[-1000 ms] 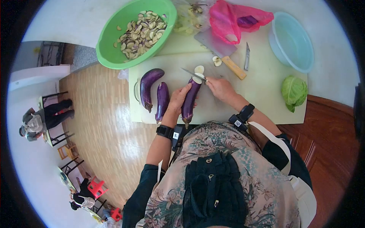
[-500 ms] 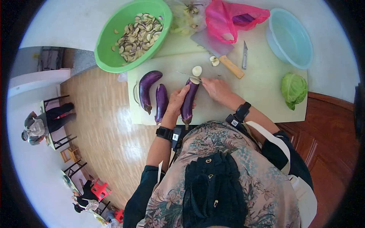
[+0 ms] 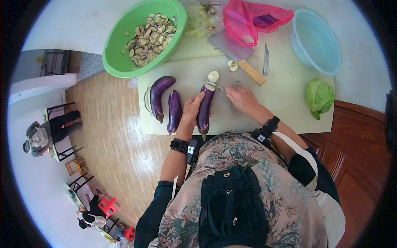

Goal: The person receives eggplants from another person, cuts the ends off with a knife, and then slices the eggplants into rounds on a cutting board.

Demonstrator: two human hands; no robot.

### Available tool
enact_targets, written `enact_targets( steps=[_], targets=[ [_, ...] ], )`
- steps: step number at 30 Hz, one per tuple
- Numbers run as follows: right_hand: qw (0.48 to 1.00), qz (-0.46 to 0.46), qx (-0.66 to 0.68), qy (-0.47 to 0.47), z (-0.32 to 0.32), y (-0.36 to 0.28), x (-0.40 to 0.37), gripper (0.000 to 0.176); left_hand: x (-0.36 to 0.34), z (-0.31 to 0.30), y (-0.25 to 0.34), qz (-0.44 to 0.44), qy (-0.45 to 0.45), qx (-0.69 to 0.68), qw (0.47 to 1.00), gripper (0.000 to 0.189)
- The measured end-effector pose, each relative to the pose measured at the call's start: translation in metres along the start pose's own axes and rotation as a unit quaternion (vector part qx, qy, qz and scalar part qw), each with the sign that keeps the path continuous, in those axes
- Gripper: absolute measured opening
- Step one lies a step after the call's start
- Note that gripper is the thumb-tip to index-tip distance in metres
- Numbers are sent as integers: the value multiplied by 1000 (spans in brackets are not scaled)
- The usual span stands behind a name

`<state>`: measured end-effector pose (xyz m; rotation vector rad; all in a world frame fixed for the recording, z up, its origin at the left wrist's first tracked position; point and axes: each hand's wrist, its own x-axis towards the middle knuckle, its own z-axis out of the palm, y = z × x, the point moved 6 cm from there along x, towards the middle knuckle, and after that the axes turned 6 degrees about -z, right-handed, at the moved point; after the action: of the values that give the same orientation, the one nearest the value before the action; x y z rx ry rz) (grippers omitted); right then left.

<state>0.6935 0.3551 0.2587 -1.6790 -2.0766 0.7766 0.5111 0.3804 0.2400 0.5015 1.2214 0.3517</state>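
My left hand (image 3: 193, 108) is closed around a purple eggplant (image 3: 205, 109), which lies on the cutting board (image 3: 244, 120) with its stem towards me. A thin knife (image 3: 218, 87) is gripped in my right hand (image 3: 242, 99), its blade at the cut far end of the eggplant. Just beyond the blade lies a pale round eggplant slice (image 3: 213, 76). To the left of my left hand rest two whole eggplants, a shorter one (image 3: 175, 109) and a curved one (image 3: 159, 97).
A green basin (image 3: 111, 49) of eggplant slices stands at the far left. Beyond my right hand lie a cleaver (image 3: 252, 72), a small knife (image 3: 266, 60) and a pink bag (image 3: 240, 20). A blue basin (image 3: 295, 39) and a cabbage (image 3: 319, 98) are on the right. Other people are in the room's left.
My right hand has drawn the knife to the right, so less of the blade reaches past the eggplant. The left hand keeps its hold.
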Motion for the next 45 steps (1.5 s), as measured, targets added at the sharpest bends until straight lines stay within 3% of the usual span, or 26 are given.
enact_targets(
  steps=[9, 13, 16, 18, 19, 21, 22, 24, 25, 27, 28, 30, 31, 33, 34, 36, 40, 45],
  targets=[
    [995, 38, -74, -47, -12, -1, -13, 27, -2, 3, -4, 38, 4, 8, 999, 47],
    [996, 41, -76, -22, -9, 6, -18, 26, -7, -10, 3, 58, 26, -31, 998, 46],
    [999, 31, 6, 14, -7, 14, -17, 23, -12, -19, 8, 62, 16, 28, 998, 43],
    [977, 60, 200, -38, -1, 26, -11, 22, -15, -15, 10, 67, -8, 59, 996, 41],
    [977, 61, 200, -38, -7, 23, -9, 22, -14, -13, 9, 67, -9, 58, 996, 41],
    [890, 259, 363, -96, -7, 30, -18, 25, -12, -10, 5, 65, 5, 55, 996, 42],
    [890, 260, 363, -96, -8, 30, -18, 25, -11, -8, 4, 64, 5, 55, 996, 42],
    [821, 326, 467, -41, -9, 34, -21, 28, -8, -6, 1, 58, 21, 106, 992, 38],
    [821, 326, 467, -42, -9, 33, -22, 28, -2, -9, -2, 59, 22, 105, 992, 38],
    [894, 276, 353, 16, -21, 32, -20, 27, 5, -12, 3, 140, 59, 249, 956, 38],
    [894, 277, 352, 16, -15, 35, -23, 27, 5, -11, 4, 140, 59, 249, 957, 38],
    [988, 48, 125, 71, -22, 17, -17, 28, -3, -5, 18, 229, 113, 344, 904, 51],
    [988, 51, 126, 72, -19, 15, -21, 28, -2, -4, 16, 227, 111, 346, 904, 51],
    [994, -39, -6, 99, -18, -5, -24, 30, -9, 2, 24, 334, 170, 432, 820, 40],
    [994, -38, -5, 100, -18, -8, -25, 30, -8, 2, 24, 334, 169, 433, 820, 40],
    [999, -20, -21, 42, -15, -12, -24, 27, -12, 3, 28, 360, 216, 512, 749, 40],
    [997, -37, -69, 4, -12, -17, -23, 27, -4, -4, 26, 349, 183, 484, 781, 40],
    [995, -61, -64, 48, -11, -16, -27, 28, -19, 12, 29, 377, 226, 517, 734, 59]
  ],
)
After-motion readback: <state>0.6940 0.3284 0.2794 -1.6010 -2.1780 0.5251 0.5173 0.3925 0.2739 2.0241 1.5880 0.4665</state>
